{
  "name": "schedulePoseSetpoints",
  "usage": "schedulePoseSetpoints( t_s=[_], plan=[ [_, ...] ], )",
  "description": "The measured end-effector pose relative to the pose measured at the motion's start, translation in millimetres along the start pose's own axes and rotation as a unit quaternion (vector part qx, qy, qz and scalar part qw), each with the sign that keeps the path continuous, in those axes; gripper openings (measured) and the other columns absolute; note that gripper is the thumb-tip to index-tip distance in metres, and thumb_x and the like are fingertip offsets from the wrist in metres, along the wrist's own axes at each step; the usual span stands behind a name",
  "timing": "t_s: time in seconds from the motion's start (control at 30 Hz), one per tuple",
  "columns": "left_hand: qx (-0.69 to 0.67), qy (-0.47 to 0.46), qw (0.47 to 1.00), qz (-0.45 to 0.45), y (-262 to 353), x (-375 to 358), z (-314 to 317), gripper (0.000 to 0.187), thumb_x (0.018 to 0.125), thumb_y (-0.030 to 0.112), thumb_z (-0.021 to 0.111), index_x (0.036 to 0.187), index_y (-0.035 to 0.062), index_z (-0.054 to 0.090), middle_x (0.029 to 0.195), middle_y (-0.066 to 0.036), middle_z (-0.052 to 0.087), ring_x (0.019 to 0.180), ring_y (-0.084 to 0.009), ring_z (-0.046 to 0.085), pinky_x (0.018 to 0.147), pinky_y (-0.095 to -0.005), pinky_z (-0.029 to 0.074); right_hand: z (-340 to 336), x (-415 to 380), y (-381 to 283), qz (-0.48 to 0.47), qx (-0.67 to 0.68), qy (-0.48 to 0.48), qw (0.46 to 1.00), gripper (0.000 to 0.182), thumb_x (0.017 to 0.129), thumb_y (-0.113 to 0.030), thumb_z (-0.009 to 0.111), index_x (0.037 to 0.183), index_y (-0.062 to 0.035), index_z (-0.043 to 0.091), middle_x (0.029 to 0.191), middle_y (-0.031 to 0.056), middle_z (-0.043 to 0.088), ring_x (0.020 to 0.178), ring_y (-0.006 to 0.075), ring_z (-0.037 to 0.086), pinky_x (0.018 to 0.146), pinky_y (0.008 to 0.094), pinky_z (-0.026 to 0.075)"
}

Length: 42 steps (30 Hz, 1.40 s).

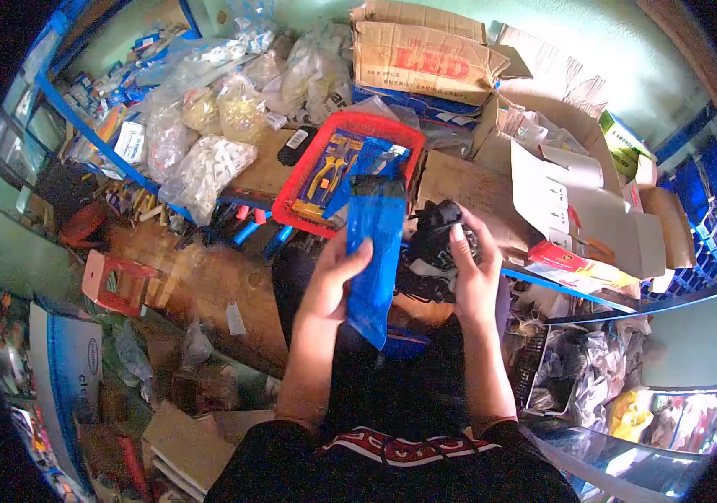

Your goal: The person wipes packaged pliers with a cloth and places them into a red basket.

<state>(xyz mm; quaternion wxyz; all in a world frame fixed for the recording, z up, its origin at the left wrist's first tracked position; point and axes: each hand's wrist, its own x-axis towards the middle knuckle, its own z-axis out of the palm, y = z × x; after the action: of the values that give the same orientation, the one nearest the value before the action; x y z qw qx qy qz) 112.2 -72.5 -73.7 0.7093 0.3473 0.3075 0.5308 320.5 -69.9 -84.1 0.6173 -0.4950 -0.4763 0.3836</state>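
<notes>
My left hand [330, 281] is wrapped round a long blue plastic packet [375, 247], its thumb lying across the front. The packet stands nearly upright in front of my chest, and its dark top end overlaps the red basket [289, 186]. In my right hand [477, 277] is a bundle of black cable [435, 225], with the thumb pressed on its upper part. Loose black loops hang below it, close over my lap. Yellow-handled pliers [325, 178] in a carded pack lie in the basket, beside another blue packet.
A cardboard LED box [421, 63] stands at the back. Plastic bags of small parts [207, 163] crowd the left of the bench. Open white cartons [555, 197] stand to the right. A small pink stool [115, 283] is on the floor at left.
</notes>
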Motion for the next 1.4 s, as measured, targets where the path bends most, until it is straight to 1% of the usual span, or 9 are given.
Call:
schedulePoseSetpoints(
  t_s=[0.07, 0.2, 0.23, 0.47, 0.5, 0.57, 0.8, 1.17, 1.4],
  plan=[
    [-0.092, 0.037, 0.995, 0.007, -20, 13, 8, 0.048, 0.104, 0.046, 0.060, 0.130, 0.0051, 0.061, 0.077, -0.004, 0.064, 0.059, -0.0160, 0.061, 0.052, -0.0286, 0.046, 14, -10, -9, -0.015, -0.016, -0.031, 0.999, 0.033, 0.104, -0.019, 0.065, 0.134, -0.0024, 0.068, 0.130, 0.0117, 0.070, 0.123, 0.0186, 0.061, 0.110, 0.0337, 0.043],
    [-0.163, -0.032, 0.985, 0.038, -40, 29, 23, 0.059, 0.107, 0.050, 0.054, 0.149, 0.0078, 0.051, 0.140, -0.007, 0.060, 0.133, -0.0192, 0.056, 0.115, -0.0386, 0.042, 34, -22, -25, -0.087, -0.025, -0.099, 0.991, 0.033, 0.106, -0.016, 0.060, 0.135, 0.0016, 0.065, 0.141, 0.0185, 0.065, 0.137, 0.0261, 0.055, 0.119, 0.0396, 0.036],
    [-0.033, 0.015, 0.996, 0.083, -33, 27, 36, 0.048, 0.107, 0.050, 0.056, 0.135, 0.0108, 0.052, 0.121, 0.000, 0.058, 0.108, -0.0127, 0.062, 0.092, -0.0297, 0.052, 36, -23, -24, -0.106, -0.018, -0.108, 0.988, 0.033, 0.106, -0.015, 0.060, 0.134, 0.0024, 0.064, 0.142, 0.0199, 0.064, 0.140, 0.0284, 0.054, 0.120, 0.0406, 0.034],
    [-0.172, 0.076, 0.982, 0.020, -4, 27, 58, 0.060, 0.105, 0.054, 0.056, 0.139, 0.0048, 0.057, 0.092, 0.002, 0.062, 0.081, -0.0071, 0.061, 0.073, -0.0242, 0.052, 27, -36, -40, -0.166, -0.105, -0.203, 0.959, 0.036, 0.095, 0.003, 0.064, 0.131, 0.0041, 0.066, 0.141, 0.0236, 0.063, 0.142, 0.0356, 0.052, 0.123, 0.0479, 0.033],
    [-0.295, -0.127, 0.947, -0.005, 6, 34, 39, 0.058, 0.108, 0.052, 0.049, 0.140, 0.0044, 0.058, 0.130, -0.010, 0.069, 0.092, -0.0158, 0.070, 0.079, -0.0343, 0.059, 23, -40, -42, -0.171, -0.115, -0.223, 0.953, 0.038, 0.093, 0.005, 0.065, 0.131, 0.0038, 0.066, 0.140, 0.0236, 0.063, 0.142, 0.0359, 0.053, 0.123, 0.0486, 0.033],
    [-0.138, 0.078, 0.987, 0.034, -5, 31, 39, 0.061, 0.108, 0.053, 0.046, 0.142, 0.0034, 0.057, 0.130, -0.011, 0.070, 0.090, -0.0166, 0.070, 0.078, -0.0324, 0.058, 17, -50, -46, -0.168, -0.109, -0.240, 0.950, 0.041, 0.089, 0.009, 0.064, 0.130, 0.0027, 0.067, 0.140, 0.0220, 0.064, 0.141, 0.0359, 0.053, 0.123, 0.0502, 0.034],
    [-0.383, -0.171, 0.905, 0.068, -16, 66, 6, 0.076, 0.104, 0.063, 0.047, 0.150, 0.0021, 0.047, 0.115, -0.010, 0.062, 0.102, -0.0240, 0.059, 0.090, -0.0406, 0.049, 15, -95, -40, -0.153, -0.118, -0.395, 0.898, 0.045, 0.082, 0.011, 0.064, 0.125, -0.0007, 0.070, 0.135, 0.0183, 0.068, 0.131, 0.0343, 0.063, 0.113, 0.0457, 0.049],
    [-0.411, -0.203, 0.885, 0.084, -25, 54, 13, 0.088, 0.100, 0.074, 0.042, 0.161, 0.0105, 0.036, 0.153, -0.016, 0.052, 0.130, -0.0339, 0.057, 0.114, -0.0513, 0.042, -23, -68, -62, -0.160, -0.182, -0.036, 0.970, 0.025, 0.097, 0.000, 0.063, 0.121, 0.0041, 0.069, 0.126, 0.0197, 0.073, 0.118, 0.0298, 0.069, 0.107, 0.0400, 0.049],
    [-0.303, -0.217, 0.926, 0.065, -20, 45, 38, 0.098, 0.098, 0.067, 0.043, 0.162, -0.0045, 0.021, 0.169, -0.026, 0.022, 0.155, -0.0426, 0.026, 0.126, -0.0555, 0.023, -7, -57, -64, -0.212, -0.166, -0.084, 0.959, 0.038, 0.087, 0.010, 0.068, 0.124, 0.0029, 0.069, 0.132, 0.0204, 0.070, 0.130, 0.0314, 0.064, 0.112, 0.0415, 0.047]
  ],
)
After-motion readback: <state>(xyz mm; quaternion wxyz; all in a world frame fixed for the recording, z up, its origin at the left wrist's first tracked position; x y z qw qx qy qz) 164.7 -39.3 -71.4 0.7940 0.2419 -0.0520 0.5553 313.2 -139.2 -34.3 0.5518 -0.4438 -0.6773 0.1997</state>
